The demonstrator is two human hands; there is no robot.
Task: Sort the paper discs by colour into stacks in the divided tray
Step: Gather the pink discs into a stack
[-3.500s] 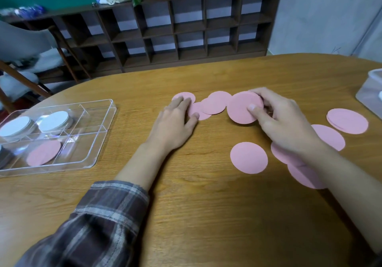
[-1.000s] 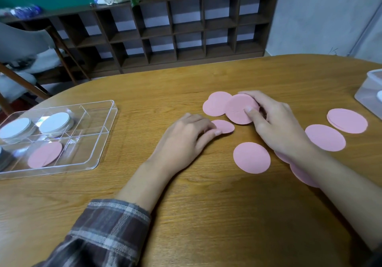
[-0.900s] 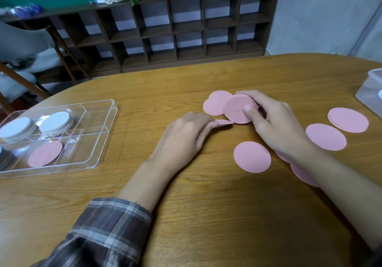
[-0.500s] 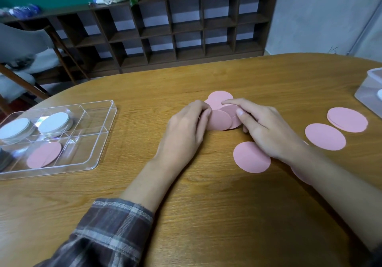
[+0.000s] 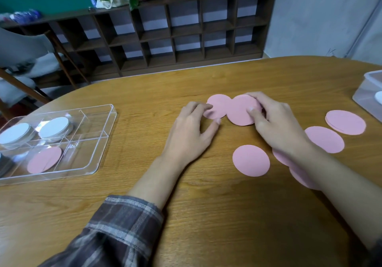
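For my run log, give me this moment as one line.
stage: collecting pink | right hand: grips pink stack | left hand: pinches pink disc | tray: white stacks, sorted pink disc

Soft even indoor light, faint shadows on the table point(image 5: 206, 215), glare on the clear tray point(image 5: 86, 155), wide-angle bowing at edges

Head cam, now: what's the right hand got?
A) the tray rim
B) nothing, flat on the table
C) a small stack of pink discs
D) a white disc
C: the right hand grips a small stack of pink discs, thumb on top and fingers curled round its far edge. The left hand pinches a single pink disc beside it.
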